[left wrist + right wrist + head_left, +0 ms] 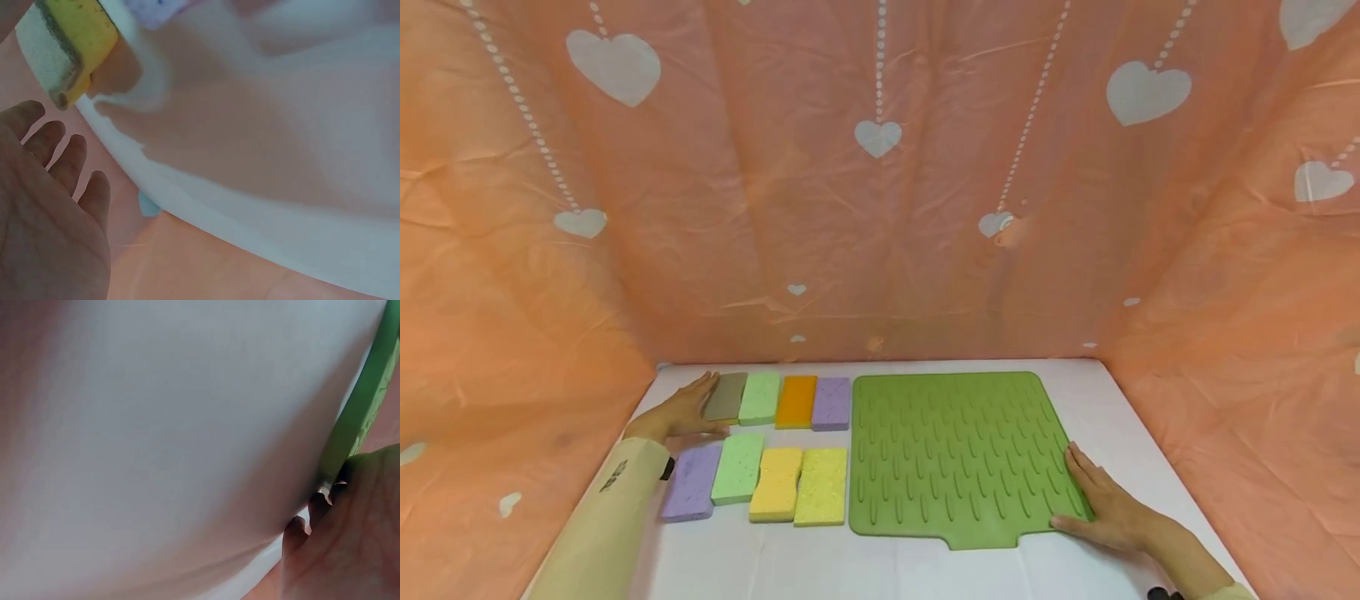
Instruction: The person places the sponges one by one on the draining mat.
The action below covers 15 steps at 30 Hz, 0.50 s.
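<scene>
My left hand (681,410) reaches to the left end of the back row of sponges, its fingers extended beside a scrub sponge (726,398) with its grey-brown side up. In the left wrist view that scrub sponge (94,37) shows a yellow body; whether the fingertips touch it I cannot tell. My right hand (1116,508) rests along the right edge of a green ridged mat (955,467), fingers straight, thumb by the near right corner. The right wrist view shows the mat's edge (356,412) against the fingers, with the fingertips partly hidden.
Light green (760,398), orange (796,402) and purple (831,404) sponges continue the back row. In front lie purple (692,483), green (738,469), light orange (777,485) and yellow (822,487) ones. An orange heart-patterned curtain (880,233) encloses the white table (820,567).
</scene>
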### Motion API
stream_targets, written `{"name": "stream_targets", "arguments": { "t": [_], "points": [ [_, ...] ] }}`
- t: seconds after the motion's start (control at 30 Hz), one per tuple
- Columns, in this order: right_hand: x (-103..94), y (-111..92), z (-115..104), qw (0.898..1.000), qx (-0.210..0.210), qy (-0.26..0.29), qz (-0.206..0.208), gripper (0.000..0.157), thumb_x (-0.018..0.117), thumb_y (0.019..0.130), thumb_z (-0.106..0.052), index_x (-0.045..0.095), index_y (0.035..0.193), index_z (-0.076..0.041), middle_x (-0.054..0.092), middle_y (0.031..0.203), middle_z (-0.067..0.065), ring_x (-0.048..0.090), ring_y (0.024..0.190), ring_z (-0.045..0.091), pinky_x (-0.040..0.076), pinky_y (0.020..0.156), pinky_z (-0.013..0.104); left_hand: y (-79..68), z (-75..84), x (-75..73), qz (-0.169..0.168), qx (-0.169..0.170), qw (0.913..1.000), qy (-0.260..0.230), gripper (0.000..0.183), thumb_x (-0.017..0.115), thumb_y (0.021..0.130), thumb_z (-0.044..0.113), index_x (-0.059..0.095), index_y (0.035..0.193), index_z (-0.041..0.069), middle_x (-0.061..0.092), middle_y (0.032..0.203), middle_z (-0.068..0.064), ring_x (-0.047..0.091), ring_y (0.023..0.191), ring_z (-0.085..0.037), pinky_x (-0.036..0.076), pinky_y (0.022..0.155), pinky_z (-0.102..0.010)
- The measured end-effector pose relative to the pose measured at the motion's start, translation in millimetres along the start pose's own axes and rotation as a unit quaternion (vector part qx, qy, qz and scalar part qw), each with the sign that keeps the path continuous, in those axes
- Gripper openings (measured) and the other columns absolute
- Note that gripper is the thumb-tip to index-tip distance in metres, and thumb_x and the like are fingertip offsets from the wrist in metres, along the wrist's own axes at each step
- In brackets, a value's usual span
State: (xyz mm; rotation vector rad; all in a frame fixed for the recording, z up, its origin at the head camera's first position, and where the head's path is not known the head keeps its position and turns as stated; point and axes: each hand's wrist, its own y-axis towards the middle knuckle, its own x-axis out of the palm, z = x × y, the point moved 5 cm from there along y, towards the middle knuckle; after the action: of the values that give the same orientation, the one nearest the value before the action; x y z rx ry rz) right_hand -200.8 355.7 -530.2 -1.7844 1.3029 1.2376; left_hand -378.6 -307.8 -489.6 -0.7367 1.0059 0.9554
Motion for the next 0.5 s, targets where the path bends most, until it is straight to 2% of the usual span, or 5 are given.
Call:
{"name": "stream_targets", "arguments": {
  "t": [0.27,0.5],
  "points": [
    [2.1,-2.9,1.1,1.000,0.000,0.004,0.004,0.109,0.073,0.085,-0.054,0.018,0.156,0.008,0.015,0.162,0.027,0.023,0.143,0.051,-0.011,0.105,0.001,8.0,-3.1,1.8,-0.015,-0.026,0.9995,0.005,0.118,0.085,0.077,0.043,0.016,0.153,-0.014,0.013,0.158,-0.038,0.017,0.143,-0.057,0.019,0.114,-0.069],
    [0.7,1.3,-0.8,1.000,0.002,0.006,0.002,0.111,0.074,0.084,-0.055,0.017,0.157,0.006,0.014,0.164,0.025,0.025,0.141,0.057,-0.011,0.102,-0.002,9.6,-4.5,0.6,-0.023,-0.053,0.9983,-0.007,0.118,0.086,0.077,0.042,0.014,0.155,-0.011,0.013,0.159,-0.036,0.017,0.143,-0.056,0.020,0.114,-0.068]
  ]
}}
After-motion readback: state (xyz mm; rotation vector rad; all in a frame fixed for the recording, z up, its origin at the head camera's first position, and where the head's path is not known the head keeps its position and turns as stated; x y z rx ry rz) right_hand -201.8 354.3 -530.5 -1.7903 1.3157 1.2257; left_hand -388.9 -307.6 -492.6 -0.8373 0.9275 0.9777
